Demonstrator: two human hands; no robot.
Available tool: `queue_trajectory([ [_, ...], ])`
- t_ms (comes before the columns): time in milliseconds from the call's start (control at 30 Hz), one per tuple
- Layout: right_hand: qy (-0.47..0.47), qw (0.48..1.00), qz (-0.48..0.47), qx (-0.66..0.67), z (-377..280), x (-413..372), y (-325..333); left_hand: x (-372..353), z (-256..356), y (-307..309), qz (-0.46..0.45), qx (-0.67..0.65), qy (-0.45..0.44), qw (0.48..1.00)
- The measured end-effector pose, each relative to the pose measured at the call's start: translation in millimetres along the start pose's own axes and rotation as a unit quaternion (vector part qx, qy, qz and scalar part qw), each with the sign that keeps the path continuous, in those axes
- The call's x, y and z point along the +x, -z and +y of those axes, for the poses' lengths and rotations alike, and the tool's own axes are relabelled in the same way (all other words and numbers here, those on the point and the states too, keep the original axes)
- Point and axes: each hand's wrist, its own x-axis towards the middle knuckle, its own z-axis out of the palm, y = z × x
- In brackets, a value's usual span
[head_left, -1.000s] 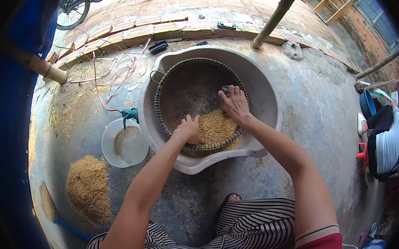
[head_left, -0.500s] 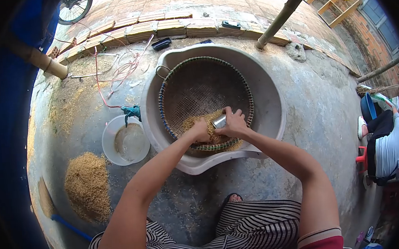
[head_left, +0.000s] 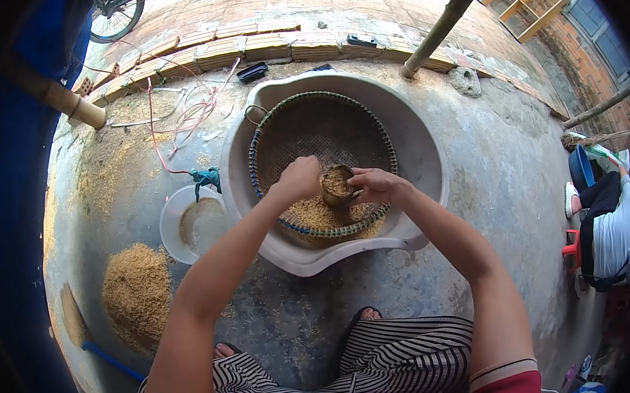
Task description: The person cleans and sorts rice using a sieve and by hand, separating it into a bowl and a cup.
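A metal can (head_left: 337, 185), filled with yellow-brown grain or husks, is tilted with its mouth toward me. My right hand (head_left: 378, 185) grips its right side, thumb near the rim. Close to the can's left side is my left hand (head_left: 300, 177), fingers curled in; whatever it may hold is hidden. Both hands are over a round sieve (head_left: 323, 117) with a woven rim and a perforated bottom. Loose grain (head_left: 312, 214) is heaped on the sieve's near side. The sieve rests inside a large grey basin (head_left: 431, 188).
To the left stand a translucent bucket (head_left: 175, 239) and a pile of grain (head_left: 138, 293). A cable (head_left: 155, 127) runs to a blue-green cloth (head_left: 206, 181) by the basin. Bamboo poles (head_left: 438, 31) rise at the back. A seated person (head_left: 617, 226) is at the far right.
The can has come up out of the grain and turned, so its filled mouth now shows. My left hand has lifted from the grain, up and to the left.
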Motion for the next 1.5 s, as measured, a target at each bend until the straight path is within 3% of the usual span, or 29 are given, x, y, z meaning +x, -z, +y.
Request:
queue_trajectory([
  [33, 0.008, 1.0, -0.019, 0.01, 0.3, 0.9, 1.2, -1.1, -4.4, 2.9, -0.044, 0.032, 0.06, 0.997],
  [67, 0.008, 1.0, -0.02, 0.01, 1.4, 1.8, 2.0, -1.0, -10.8, 0.6, -0.043, 0.033, 0.061, 0.997],
  [133, 0.009, 1.0, 0.009, 0.013, 2.0, 1.0, -1.5, 1.9, -24.0, -15.0, -0.208, 0.065, 0.099, 0.971],
  [233, 0.033, 0.998, 0.037, 0.026, 2.8, 5.5, -3.7, -3.6, -31.0, -42.4, -0.131, 0.096, 0.076, 0.984],
  [367, 0.059, 0.996, 0.061, -0.019, -11.4, 9.7, -7.8, -4.0, -22.9, -49.3, -0.131, 0.131, 0.077, 0.98],
  [567, -0.017, 0.998, 0.064, -0.022, -11.0, 14.8, 6.2, -3.8, -33.9, -55.4, -0.099, 0.137, 0.045, 0.985],
  [600, -0.043, 0.973, 0.046, -0.22, -16.3, 9.4, 12.8, -3.9, -35.1, -55.5, -0.099, 0.136, 0.046, 0.985],
  [633, -0.068, 0.909, 0.027, -0.409, -18.8, 6.2, 20.9, -4.0, -35.9, -55.8, -0.098, 0.131, 0.038, 0.986],
  [700, -0.067, 0.884, 0.012, -0.462, -7.0, 8.9, 21.2, -3.9, -34.8, -57.5, -0.097, 0.125, 0.028, 0.987],
  [767, -0.102, 0.638, -0.012, -0.763, -5.3, 3.4, -13.1, -5.2, -28.3, -62.6, -0.095, 0.109, 0.017, 0.989],
  [800, -0.102, 0.638, -0.012, -0.763, 9.4, 10.7, -15.8, -4.5, -29.8, -69.4, -0.094, 0.11, 0.016, 0.989],
  [867, -0.022, 0.454, -0.04, -0.89, 45.4, 30.3, -15.8, 1.2, -36.7, -85.4, -0.061, 0.124, -0.053, 0.989],
  [900, -0.021, 0.454, -0.038, -0.89, 51.9, 31.4, -24.2, 2.4, -35.9, -85.2, -0.06, 0.125, -0.053, 0.989],
  [967, 0.055, 0.637, 0.049, -0.768, 59.8, 33.0, -41.5, 3.1, -33.0, -86.7, -0.142, 0.107, -0.106, 0.978],
  [1000, 0.055, 0.636, 0.049, -0.768, 58.6, 35.7, -48.8, 4.1, -34.6, -91.1, -0.11, 0.089, -0.111, 0.984],
  [1033, 0.03, 0.717, 0.071, -0.693, 56.3, 38.8, -55.2, 9.0, -40.0, -97.9, -0.109, 0.089, -0.111, 0.984],
  [1067, 0.005, 0.788, 0.093, -0.608, 53.7, 39.1, -59.7, 15.5, -46.2, -102.8, -0.133, 0.024, -0.083, 0.987],
  [1100, 0.007, 0.788, 0.094, -0.609, 54.0, 42.0, -57.1, 16.8, -45.1, -95.6, -0.156, -0.041, -0.056, 0.985],
  [1167, -0.078, 0.913, 0.125, -0.379, 53.9, 49.7, -49.9, 17.2, -46.0, -79.9, -0.168, -0.07, -0.015, 0.983],
  [1200, -0.065, 0.946, 0.115, -0.296, 72.7, 70.6, -27.5, 13.7, -41.7, -66.1, -0.182, -0.102, 0.027, 0.978],
  [1367, 0.011, 0.965, 0.062, -0.255, 6.1, -17.9, -66.4, -4.0, -16.7, -8.4, -0.182, -0.148, -0.013, 0.972],
  [1433, 0.026, 0.963, 0.042, -0.266, -9.8, -20.2, -53.6, -0.4, -5.2, 5.9, -0.121, -0.181, -0.05, 0.975],
  [1500, 0.161, 0.946, 0.023, -0.282, -13.9, -11.7, -37.0, 6.5, 8.2, 9.5, -0.122, -0.174, -0.044, 0.976],
])
